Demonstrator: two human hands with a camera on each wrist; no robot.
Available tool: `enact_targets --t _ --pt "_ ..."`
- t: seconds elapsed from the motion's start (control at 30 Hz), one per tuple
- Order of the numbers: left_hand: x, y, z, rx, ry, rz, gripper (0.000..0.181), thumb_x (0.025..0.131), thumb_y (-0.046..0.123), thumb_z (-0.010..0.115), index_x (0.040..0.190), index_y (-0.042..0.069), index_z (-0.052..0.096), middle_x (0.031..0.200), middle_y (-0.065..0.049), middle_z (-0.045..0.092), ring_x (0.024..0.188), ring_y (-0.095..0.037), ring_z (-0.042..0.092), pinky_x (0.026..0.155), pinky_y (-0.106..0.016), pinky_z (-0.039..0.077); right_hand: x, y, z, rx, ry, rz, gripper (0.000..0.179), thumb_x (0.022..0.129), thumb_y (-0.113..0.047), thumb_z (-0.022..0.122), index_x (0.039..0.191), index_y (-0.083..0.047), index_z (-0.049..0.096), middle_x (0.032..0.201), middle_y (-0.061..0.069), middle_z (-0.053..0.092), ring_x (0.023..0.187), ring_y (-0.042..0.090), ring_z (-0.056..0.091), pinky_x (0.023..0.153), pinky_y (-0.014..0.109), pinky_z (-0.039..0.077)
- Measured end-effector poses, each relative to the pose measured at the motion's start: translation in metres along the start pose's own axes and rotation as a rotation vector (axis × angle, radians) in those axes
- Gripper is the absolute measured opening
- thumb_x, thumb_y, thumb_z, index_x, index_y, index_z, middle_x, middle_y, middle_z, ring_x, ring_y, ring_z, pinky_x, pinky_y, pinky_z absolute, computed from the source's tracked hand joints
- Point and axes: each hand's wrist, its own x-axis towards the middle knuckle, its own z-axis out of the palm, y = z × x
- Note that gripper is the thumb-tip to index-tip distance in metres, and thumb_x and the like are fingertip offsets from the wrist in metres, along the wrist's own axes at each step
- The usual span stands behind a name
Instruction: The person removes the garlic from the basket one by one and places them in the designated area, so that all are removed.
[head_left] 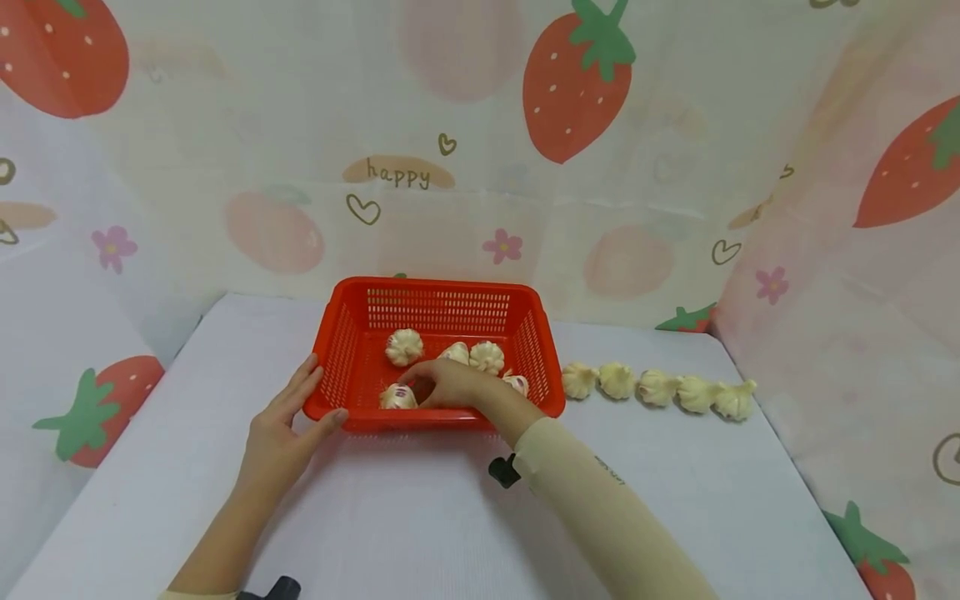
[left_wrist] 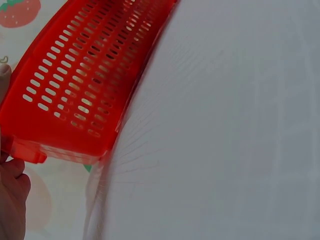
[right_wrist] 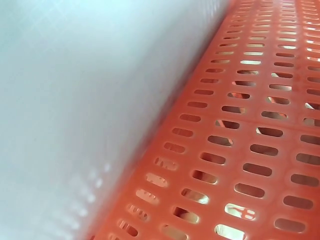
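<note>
A red slotted plastic basket (head_left: 435,421) stands on the white table with several garlic bulbs inside. My left hand (head_left: 281,437) holds its front left corner, thumb on the front rim and fingers along the left side. In the left wrist view, part of that hand (left_wrist: 12,200) shows at the corner. My right hand (head_left: 453,385) reaches over the front rim into the basket, its fingertips at a garlic bulb (head_left: 398,397) near the front left. The basket wall (right_wrist: 240,150) fills much of the right wrist view and hides that hand. Behind it lie a bulb (head_left: 405,347) and another (head_left: 487,357).
Several garlic bulbs (head_left: 657,388) lie in a row on the table (head_left: 420,517), right of the basket. A strawberry-printed curtain (head_left: 465,225) encloses the back and sides. Dark wrist-camera mounts show at both wrists.
</note>
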Motion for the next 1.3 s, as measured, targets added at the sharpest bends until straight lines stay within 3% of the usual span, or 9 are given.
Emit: enact_targets --t 0.27,0.57,0.8,1.1,1.3 --pt "0.002 0.000 0.000 -0.021 0.003 0.020 0.077 0.087 0.034 0.084 0.154 0.015 0.049 0.162 0.007 0.041 0.150 -0.018 0.038 0.102 0.001 0.029 -0.003 -0.001 -0.001 0.057 -0.014 -0.024 0.050 0.090 -0.016 0.079 0.137 -0.024 0.066 0.111 0.000 0.070 0.104 0.018 0.063 0.086 0.026 0.055" --pt "0.001 0.001 -0.002 -0.014 0.011 0.019 0.079 0.087 0.034 0.084 0.154 0.015 0.048 0.162 0.006 0.042 0.150 -0.020 0.039 0.102 0.001 0.029 0.001 -0.003 -0.001 0.074 -0.038 -0.044 0.052 0.092 -0.016 0.076 0.140 -0.031 0.061 0.115 -0.002 0.069 0.106 0.015 0.063 0.091 0.029 0.056" --pt "0.002 0.002 -0.002 -0.020 -0.006 -0.003 0.079 0.087 0.035 0.083 0.155 0.018 0.046 0.163 0.007 0.040 0.151 -0.021 0.038 0.103 0.001 0.028 0.006 -0.006 0.001 0.059 -0.066 -0.146 0.054 0.094 -0.008 0.073 0.144 -0.023 0.059 0.113 0.005 0.071 0.104 0.012 0.066 0.093 0.024 0.053" --pt "0.001 -0.001 -0.002 -0.042 -0.005 -0.002 0.077 0.088 0.034 0.082 0.154 0.015 0.047 0.163 0.007 0.040 0.151 -0.013 0.036 0.106 0.000 0.026 0.018 -0.019 0.008 0.041 -0.076 -0.156 0.050 0.095 -0.014 0.073 0.143 -0.023 0.061 0.117 -0.001 0.068 0.110 0.014 0.063 0.093 0.022 0.054" --pt "0.002 -0.003 -0.002 -0.045 0.001 0.013 0.076 0.088 0.033 0.083 0.153 0.014 0.048 0.162 0.006 0.041 0.150 -0.012 0.037 0.107 0.000 0.025 0.029 -0.029 0.014 -0.030 -0.064 -0.158 0.052 0.095 -0.018 0.074 0.145 -0.024 0.059 0.122 -0.002 0.067 0.116 0.019 0.062 0.096 0.025 0.052"
